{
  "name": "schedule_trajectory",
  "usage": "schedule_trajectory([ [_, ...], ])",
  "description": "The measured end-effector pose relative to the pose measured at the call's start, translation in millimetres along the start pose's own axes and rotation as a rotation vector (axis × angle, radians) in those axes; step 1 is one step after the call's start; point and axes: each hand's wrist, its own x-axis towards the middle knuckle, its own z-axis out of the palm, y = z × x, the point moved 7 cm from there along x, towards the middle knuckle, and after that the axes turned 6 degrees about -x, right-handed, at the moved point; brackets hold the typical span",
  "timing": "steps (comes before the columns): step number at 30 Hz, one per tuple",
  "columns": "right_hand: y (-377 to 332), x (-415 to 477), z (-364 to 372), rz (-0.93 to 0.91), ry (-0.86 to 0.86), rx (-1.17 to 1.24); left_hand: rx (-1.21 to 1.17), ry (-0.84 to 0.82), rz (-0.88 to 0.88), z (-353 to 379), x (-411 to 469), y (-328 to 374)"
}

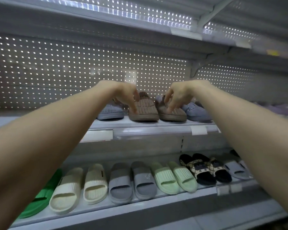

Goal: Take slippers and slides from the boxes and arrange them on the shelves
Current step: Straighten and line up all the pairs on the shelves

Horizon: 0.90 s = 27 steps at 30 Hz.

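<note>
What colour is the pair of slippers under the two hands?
The slippers are brown, clearest in the head view.

Pair of brown ribbed slippers [144, 111], upright, side by side, toes at the front edge of the upper shelf [156, 129], grey-blue slippers [110, 112] just beside either flank; lower shelf [140, 211] holds a row of slides [123, 183], green, cream, grey, mint.

Two shelves hold footwear. The upper shelf [156, 130] has two brown ribbed plush slippers [144, 110] and at least two grey-blue closed slippers [110, 112]; the ones farther right are too blurred to count. The lower shelf [156, 211] has two cream ribbed slides [65, 196], two grey slides [120, 185], two pale green slides [165, 178], two black slides with patterned straps [199, 168], one bright green slide [43, 198] and at least one pale blue-grey slide [236, 170].
</note>
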Motion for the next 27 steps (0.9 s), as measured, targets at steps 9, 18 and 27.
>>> schedule_trajectory([
  [9, 46.5, 45.0, 17.3, -0.058, -0.009, 0.004, -0.113, 0.075, -0.085, 24.8, 52.5, 16.2],
  [18, 84.5, 101.1, 32.1, -0.19, 0.016, -0.056, -0.071, 0.08, -0.285, 52.5, 101.8, 17.4],
  [27, 90.6, 131.9, 52.6, -0.24, -0.017, 0.076, -0.183, 0.074, -0.355, 57.6, 122.0, 9.1],
])
